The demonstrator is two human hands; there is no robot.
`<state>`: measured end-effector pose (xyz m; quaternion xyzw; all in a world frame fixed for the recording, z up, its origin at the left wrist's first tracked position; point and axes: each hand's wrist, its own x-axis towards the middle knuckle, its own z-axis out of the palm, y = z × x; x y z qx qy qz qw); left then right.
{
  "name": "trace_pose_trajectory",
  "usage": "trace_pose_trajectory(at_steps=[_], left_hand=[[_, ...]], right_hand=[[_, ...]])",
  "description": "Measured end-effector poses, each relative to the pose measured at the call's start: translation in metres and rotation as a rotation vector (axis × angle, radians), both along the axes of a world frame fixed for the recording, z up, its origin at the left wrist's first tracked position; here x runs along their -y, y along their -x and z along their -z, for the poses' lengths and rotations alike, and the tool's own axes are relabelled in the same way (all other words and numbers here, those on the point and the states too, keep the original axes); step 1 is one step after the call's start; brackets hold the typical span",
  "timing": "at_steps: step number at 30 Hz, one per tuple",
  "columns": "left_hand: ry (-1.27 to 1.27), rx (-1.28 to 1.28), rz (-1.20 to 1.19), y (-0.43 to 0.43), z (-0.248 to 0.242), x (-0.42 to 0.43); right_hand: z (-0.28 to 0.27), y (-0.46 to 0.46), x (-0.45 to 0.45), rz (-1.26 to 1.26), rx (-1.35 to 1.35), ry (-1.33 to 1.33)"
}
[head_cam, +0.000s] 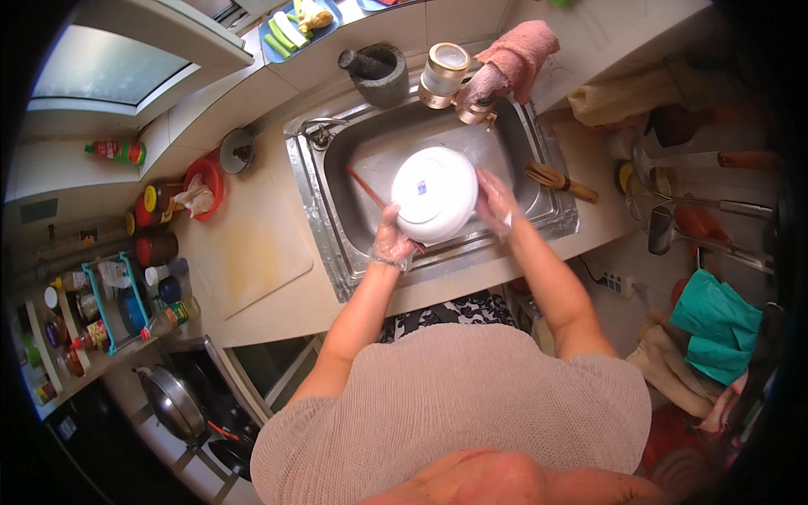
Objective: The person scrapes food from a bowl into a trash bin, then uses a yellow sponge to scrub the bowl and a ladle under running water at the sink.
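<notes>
A white bowl (435, 189) is tipped with its underside towards me over the steel sink (379, 136). Its base bears a small blue mark. My left hand (392, 238), in a clear plastic glove, grips the bowl's lower left edge. Reddish-brown chopsticks (366, 185) slant out past that hand into the sink; their other end shows below the bowl, and how they are held is hidden. On the bowl's right edge lies my gloved right hand (497, 201), slightly blurred, with its fingers along the rim.
A faucet with a filter (445, 72) and a pink towel (514, 60) reaches over the sink's back. Behind it stands a stone mortar (382, 76). A bamboo brush (562, 181) rests on the right rim. Left are a cutting board (252, 265) and a red basin (205, 189).
</notes>
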<state>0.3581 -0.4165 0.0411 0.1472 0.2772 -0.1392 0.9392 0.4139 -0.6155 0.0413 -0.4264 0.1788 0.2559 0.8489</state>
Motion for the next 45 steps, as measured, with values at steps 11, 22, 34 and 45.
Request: trace_pose_trajectory(at_steps=[11, 22, 34, 45], left_hand=[[-0.236, 0.016, 0.233, -0.009, 0.057, -0.037], [-0.816, 0.155, 0.334, -0.041, 0.074, -0.031], [-0.895, -0.067, 0.076, -0.027, 0.062, -0.008], [-0.481, 0.067, 0.277, -0.019, 0.054, -0.027]], right_hand=[[-0.025, 0.008, -0.023, -0.083, 0.148, 0.118], [-0.029, -0.023, -0.013, -0.394, 0.184, 0.255], [-0.007, -0.003, -0.028, -0.32, 0.506, 0.782], [0.066, -0.052, -0.012, -0.008, -0.028, 0.628]])
